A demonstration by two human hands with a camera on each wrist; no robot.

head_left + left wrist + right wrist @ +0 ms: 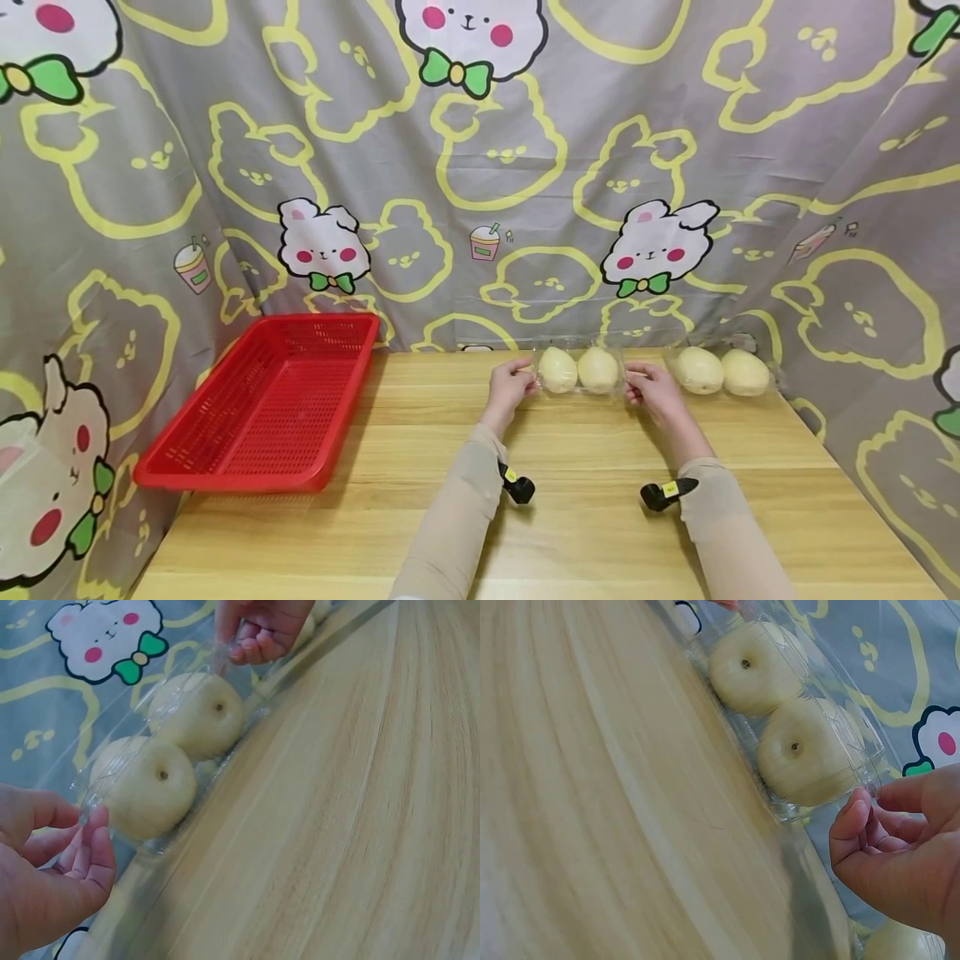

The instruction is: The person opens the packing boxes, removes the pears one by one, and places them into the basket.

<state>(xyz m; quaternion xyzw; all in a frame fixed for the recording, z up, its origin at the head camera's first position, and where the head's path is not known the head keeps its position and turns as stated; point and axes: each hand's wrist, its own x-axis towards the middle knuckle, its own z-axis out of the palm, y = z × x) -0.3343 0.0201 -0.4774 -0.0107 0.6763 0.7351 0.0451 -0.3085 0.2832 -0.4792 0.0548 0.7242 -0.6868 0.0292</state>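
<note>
A clear plastic clamshell box point(739, 724) holding two pale yellow pears point(558, 370) is at the back of the table. My left hand point(512, 387) pinches its left end between thumb and fingertips. At the opposite end, my right hand point(651, 390) pinches the plastic rim. Both wrist views show the pears side by side, each with a small brown spot facing the camera. Just right of my right hand lies another pair of pears point(699, 370) in clear plastic.
A red perforated plastic basket point(322, 479) stands at the table's left side. Behind the wooden table point(585, 533) hangs a grey cartoon curtain point(420, 167), close against the back edge. Wrist cameras point(517, 485) are strapped to both forearms.
</note>
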